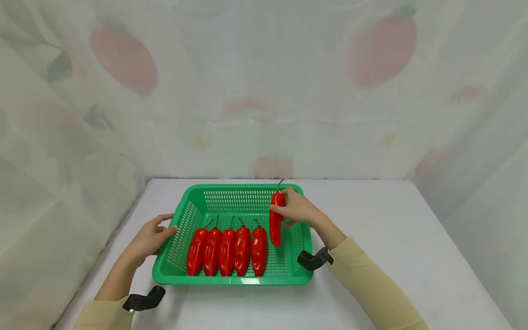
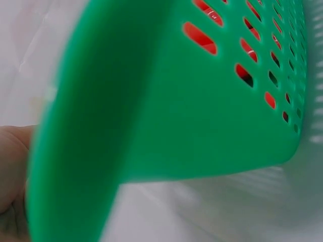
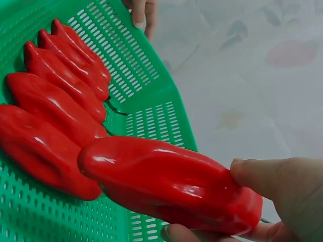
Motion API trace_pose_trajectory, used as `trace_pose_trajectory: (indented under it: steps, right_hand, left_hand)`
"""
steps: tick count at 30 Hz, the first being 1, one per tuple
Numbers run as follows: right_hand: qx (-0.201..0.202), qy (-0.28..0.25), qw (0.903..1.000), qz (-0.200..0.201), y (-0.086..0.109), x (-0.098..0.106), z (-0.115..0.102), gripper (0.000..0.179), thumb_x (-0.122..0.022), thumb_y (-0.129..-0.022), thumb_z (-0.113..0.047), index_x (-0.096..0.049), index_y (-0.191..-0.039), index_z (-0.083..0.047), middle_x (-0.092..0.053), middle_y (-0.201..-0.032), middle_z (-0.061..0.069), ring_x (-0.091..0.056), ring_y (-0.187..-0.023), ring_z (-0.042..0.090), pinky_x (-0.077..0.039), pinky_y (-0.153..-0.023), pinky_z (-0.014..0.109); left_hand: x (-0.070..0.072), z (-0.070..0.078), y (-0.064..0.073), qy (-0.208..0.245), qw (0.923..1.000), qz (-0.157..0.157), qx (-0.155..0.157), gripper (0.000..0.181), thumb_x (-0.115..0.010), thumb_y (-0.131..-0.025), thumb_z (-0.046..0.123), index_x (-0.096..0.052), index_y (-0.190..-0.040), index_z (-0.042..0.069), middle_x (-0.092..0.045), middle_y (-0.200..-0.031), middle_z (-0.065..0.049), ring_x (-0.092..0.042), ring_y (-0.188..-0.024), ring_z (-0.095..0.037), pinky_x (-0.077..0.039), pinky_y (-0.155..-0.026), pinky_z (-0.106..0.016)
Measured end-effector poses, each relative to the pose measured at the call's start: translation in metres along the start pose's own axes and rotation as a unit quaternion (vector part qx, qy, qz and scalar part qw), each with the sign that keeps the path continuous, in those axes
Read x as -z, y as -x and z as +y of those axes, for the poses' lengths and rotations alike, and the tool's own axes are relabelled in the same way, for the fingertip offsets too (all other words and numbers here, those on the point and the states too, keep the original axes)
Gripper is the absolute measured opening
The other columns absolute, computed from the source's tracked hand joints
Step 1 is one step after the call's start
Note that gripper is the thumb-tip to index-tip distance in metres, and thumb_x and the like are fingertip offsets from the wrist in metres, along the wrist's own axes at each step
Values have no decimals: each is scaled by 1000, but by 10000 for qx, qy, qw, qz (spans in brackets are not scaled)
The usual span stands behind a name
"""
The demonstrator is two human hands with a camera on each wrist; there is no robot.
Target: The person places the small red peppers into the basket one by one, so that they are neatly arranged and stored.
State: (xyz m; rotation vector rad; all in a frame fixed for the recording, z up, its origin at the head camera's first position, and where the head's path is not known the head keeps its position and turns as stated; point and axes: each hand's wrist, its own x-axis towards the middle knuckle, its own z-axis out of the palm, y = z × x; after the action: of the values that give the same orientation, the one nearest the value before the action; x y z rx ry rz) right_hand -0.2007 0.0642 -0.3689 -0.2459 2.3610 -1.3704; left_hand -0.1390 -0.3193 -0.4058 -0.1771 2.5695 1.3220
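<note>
My right hand point(image 1: 299, 208) pinches a glossy red chili pepper point(image 1: 275, 224) near its stem end, between thumb and fingers. The pepper hangs tip down over the right part of a green plastic basket point(image 1: 231, 280), its thin dark stem pointing up. In the right wrist view the held pepper point(image 3: 171, 184) overlaps the others. Several more red peppers point(image 1: 227, 252) lie side by side in the basket's left and middle, stems toward the far side. At the basket's left rim, my left hand point(image 1: 150, 236) grips the edge. The left wrist view has the basket wall point(image 2: 202, 126) close up.
The basket stands on a white table point(image 1: 371, 229), with more of the tabletop on the right. Behind it hangs a pale curtain point(image 1: 255, 68) with faded red prints. Black straps point(image 1: 313, 259) sit on both wrists over beige sleeves.
</note>
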Motion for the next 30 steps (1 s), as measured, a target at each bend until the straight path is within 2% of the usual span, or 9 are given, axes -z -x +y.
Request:
trace_pose_trajectory:
  steps: [5, 12, 18, 22, 27, 30]
  right_hand:
    - [-112, 140, 9998, -72, -1, -1, -1, 47, -64, -86, -25, -39, -120, -3, -60, -88, 13, -61, -69, 21, -55, -53, 33]
    - [-191, 208, 9994, -176, -5, -7, -1, 51, -63, -87, -26, -37, -124, -2, -57, -97, 14, -63, -75, 24, -55, -54, 33]
    - [-358, 327, 9985, -263, -8, -10, 2, 49, -62, -88, -25, -37, -123, -1, -59, -93, 13, -63, -74, 27, -55, -53, 32]
    - [-465, 477, 9970, -390, -11, -12, 3, 44, -62, -88, -25, -39, -117, -1, -58, -89, 12, -63, -69, 25, -56, -57, 36]
    - [-597, 522, 9954, -535, -14, -16, 6, 48, -61, -89, -25, -37, -121, 1, -56, -90, 13, -61, -68, 23, -56, -63, 41]
    - [-648, 543, 9947, -584, -14, -18, 7, 44, -60, -89, -24, -38, -118, 1, -56, -90, 13, -62, -67, 23, -55, -65, 43]
  left_hand:
    - [0, -1, 0, -26, 10000, -16, 8, 61, -50, -95, 30, -23, -143, 3, -60, -101, -24, -65, -71, -21, -56, -60, -38]
    - [0, -2, -1, -100, 9999, 18, 60, 61, -49, -95, 30, -23, -143, 4, -60, -100, -23, -64, -70, -20, -56, -60, -38]
    - [1, 0, -1, -60, 10000, -8, 6, 61, -50, -95, 30, -23, -143, 3, -60, -101, -24, -65, -71, -21, -56, -60, -38]
    - [2, -1, -1, 23, 10000, -34, -42, 61, -50, -95, 30, -23, -143, 3, -59, -104, -25, -65, -72, -22, -56, -60, -38]
    - [1, -3, 0, 110, 9999, -54, -47, 61, -50, -95, 30, -23, -143, 4, -60, -103, -25, -66, -73, -22, -56, -60, -39]
    - [0, -4, 0, 108, 9999, -29, -50, 62, -50, -95, 31, -23, -143, 4, -60, -102, -24, -65, -73, -23, -56, -60, -39]
